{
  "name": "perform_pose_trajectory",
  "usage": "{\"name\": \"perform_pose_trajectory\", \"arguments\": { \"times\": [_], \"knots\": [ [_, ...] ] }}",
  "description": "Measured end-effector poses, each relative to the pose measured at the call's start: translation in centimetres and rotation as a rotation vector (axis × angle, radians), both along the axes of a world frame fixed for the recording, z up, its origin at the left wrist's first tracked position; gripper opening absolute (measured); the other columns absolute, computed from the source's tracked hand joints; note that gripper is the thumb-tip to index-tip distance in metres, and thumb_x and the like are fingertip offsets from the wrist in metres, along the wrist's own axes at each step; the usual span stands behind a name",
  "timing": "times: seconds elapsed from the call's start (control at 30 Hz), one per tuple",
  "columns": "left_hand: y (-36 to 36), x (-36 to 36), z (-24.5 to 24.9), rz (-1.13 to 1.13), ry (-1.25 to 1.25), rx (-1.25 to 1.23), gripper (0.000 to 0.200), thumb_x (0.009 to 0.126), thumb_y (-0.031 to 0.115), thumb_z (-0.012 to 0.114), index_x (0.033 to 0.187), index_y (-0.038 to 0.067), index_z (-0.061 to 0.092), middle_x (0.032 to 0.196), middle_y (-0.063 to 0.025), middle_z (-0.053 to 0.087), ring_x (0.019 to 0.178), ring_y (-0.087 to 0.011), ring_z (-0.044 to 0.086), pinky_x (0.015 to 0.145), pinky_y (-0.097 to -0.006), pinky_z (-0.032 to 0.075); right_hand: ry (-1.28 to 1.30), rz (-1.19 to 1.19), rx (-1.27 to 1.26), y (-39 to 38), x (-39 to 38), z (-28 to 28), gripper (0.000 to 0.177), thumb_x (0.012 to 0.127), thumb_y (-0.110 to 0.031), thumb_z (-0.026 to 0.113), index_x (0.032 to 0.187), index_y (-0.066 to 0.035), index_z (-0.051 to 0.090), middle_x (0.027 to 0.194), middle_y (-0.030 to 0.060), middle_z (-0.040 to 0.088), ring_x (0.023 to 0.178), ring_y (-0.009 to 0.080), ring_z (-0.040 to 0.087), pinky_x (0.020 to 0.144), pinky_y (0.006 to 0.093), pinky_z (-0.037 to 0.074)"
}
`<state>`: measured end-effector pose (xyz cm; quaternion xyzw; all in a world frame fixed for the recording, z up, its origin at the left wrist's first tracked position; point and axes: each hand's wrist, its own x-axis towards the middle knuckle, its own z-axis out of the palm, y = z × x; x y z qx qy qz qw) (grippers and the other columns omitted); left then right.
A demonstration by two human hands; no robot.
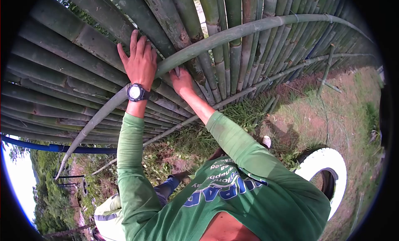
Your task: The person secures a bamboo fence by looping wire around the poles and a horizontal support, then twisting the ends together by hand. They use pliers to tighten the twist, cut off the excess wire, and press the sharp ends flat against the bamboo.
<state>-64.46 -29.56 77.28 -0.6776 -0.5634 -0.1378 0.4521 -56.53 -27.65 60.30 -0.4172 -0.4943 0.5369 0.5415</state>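
A fence of upright green bamboo poles (93,35) fills the upper part of the view, with a long curved bamboo rail (216,40) running across it. My left hand (141,60), a watch (136,92) on its wrist, lies on the poles with its fingers spread, its wrist beside the rail. Just below the rail, my right hand (181,81) is closed against the poles. A small greyish piece shows at its fingertips, but I cannot make out what it is. A second, lower rail (249,90) crosses the poles near the ground.
A white-painted tire (338,168) lies on the grass at the right. A thin bamboo stake (326,70) leans by the fence. A blue pipe (50,147) runs along the left. Grass and weeds (232,116) grow at the fence's foot.
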Motion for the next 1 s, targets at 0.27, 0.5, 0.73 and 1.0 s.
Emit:
{"name": "perform_pose_trajectory", "arguments": {
  "times": [0.27, 0.5, 0.73, 1.0],
  "knots": [
    [0.4, 1.2, -0.7, 0.092, -0.007, 0.058, 0.024, 0.084, 0.022, 0.075, 0.105, 0.011, 0.072, 0.130, 0.0009, 0.059, 0.146, -0.0190, 0.040, 0.117, -0.0585, 0.025, 0.009, 0.049, -0.034, 0.5, 0.1, 0.2, 0.028, 0.099, -0.027, 0.062, 0.108, -0.002, 0.069, 0.096, 0.0245, 0.071, 0.094, 0.0424, 0.069, 0.079, 0.0468, 0.052],
    [0.5, 0.3, -0.2, -0.032, -0.003, 0.035, 0.022, 0.079, 0.019, 0.077, 0.101, 0.014, 0.072, 0.121, 0.0044, 0.064, 0.141, -0.0197, 0.045, 0.113, -0.0531, 0.027, 0.191, 0.173, 0.015, 0.8, 0.9, -1.5, 0.024, 0.102, -0.022, 0.060, 0.109, -0.001, 0.070, 0.073, 0.0049, 0.062, 0.065, 0.0158, 0.057, 0.061, 0.0368, 0.046],
    [-0.3, -0.2, -0.9, -0.150, -0.008, -0.001, 0.021, 0.078, 0.017, 0.077, 0.098, 0.015, 0.071, 0.114, 0.0064, 0.067, 0.135, -0.0192, 0.051, 0.111, -0.0559, 0.028, 0.477, 0.346, -0.297, -1.5, 3.4, 1.6, 0.018, 0.104, -0.013, 0.054, 0.103, -0.001, 0.069, 0.071, -0.0014, 0.052, 0.061, 0.0096, 0.045, 0.057, 0.0269, 0.037],
    [-2.1, 1.2, -2.5, -0.135, -0.178, -0.029, 0.024, 0.085, 0.008, 0.071, 0.109, 0.008, 0.071, 0.123, -0.0002, 0.069, 0.134, -0.0229, 0.054, 0.105, -0.0434, 0.041, 0.468, 0.362, -0.320, -1.8, 3.8, 2.4, 0.019, 0.104, -0.013, 0.053, 0.104, 0.001, 0.067, 0.068, -0.0017, 0.048, 0.061, 0.0093, 0.043, 0.057, 0.0272, 0.035]
  ]
}}
